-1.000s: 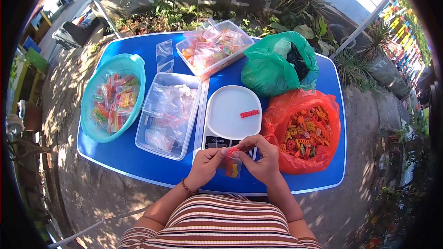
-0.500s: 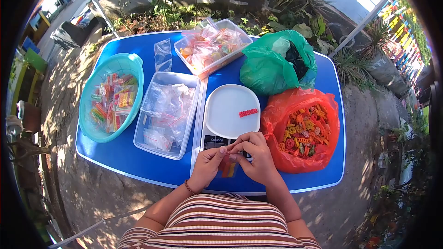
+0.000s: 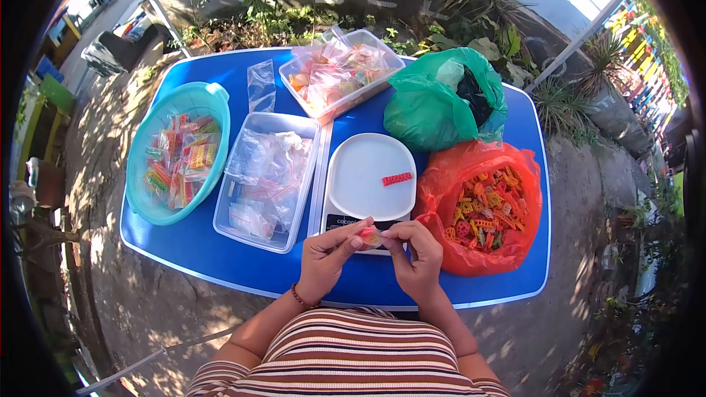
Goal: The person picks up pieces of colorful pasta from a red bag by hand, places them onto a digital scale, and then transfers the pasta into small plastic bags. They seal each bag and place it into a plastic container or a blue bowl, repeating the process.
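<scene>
A small clear bag with red and yellow pieces (image 3: pixel 371 237) is pinched between my two hands, just over the front of a white scale. My left hand (image 3: pixel 327 257) grips its left side. Its right side is between the fingers of my right hand (image 3: pixel 415 254). The scale's white tray (image 3: pixel 357 184) lies beyond my hands, with one red piece (image 3: pixel 397 179) on its right part. Beside it, a red plastic bag (image 3: pixel 434 206) holds many orange, yellow and red pieces (image 3: pixel 485 209).
Left of the scale stand a box of empty clear bags (image 3: pixel 288 242) and a turquoise basket (image 3: pixel 136 176) of filled packets. Behind are another box of packets (image 3: pixel 357 101), a loose clear bag (image 3: pixel 261 86) and a green plastic bag (image 3: pixel 419 114), all on the blue table (image 3: pixel 191 257).
The small bag has been raised and tilted from hanging down to lying across my fingers. My hands have shifted, the right one slightly to the right.
</scene>
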Tool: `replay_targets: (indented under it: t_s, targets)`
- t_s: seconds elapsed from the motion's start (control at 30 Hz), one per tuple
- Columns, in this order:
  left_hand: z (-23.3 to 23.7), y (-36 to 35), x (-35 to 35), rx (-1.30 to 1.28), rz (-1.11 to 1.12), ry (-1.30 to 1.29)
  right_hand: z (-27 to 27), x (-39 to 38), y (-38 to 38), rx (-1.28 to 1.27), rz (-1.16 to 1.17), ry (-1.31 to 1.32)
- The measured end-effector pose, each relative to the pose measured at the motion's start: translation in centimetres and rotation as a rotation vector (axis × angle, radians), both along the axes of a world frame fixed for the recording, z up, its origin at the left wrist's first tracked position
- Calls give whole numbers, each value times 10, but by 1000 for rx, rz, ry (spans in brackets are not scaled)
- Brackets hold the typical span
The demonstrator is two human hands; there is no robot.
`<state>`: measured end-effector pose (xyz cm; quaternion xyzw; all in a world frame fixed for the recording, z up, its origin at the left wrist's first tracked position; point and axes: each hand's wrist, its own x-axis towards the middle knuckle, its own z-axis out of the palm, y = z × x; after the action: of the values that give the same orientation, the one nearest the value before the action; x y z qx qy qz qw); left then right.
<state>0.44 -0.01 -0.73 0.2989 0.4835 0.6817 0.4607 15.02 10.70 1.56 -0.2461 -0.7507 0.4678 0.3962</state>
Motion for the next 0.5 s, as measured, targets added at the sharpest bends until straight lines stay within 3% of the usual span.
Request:
replay_targets:
  t_s: [0.1, 0.2, 0.23, 0.33, 0.43, 0.5]
  targets:
    - [3, 0, -1, -7, -47, 64, 9, -2, -5, 143, 116, 16]
    - [2, 1, 1, 54, -22, 67, -1, 2, 3, 117, -116, 21]
    - [2, 2, 1, 74, -12, 91, 1, 4, 9, 225, -82, 19]
    - [0, -1, 0, 75, 30, 26, 9, 3, 11, 240, -8, 21]
    - [1, 0, 0, 75, 6, -67, -2, 3, 8, -384, -7, 236]
    - [0, -3, -1, 48, -35, -73, -5, 5, 7, -411, 96, 155]
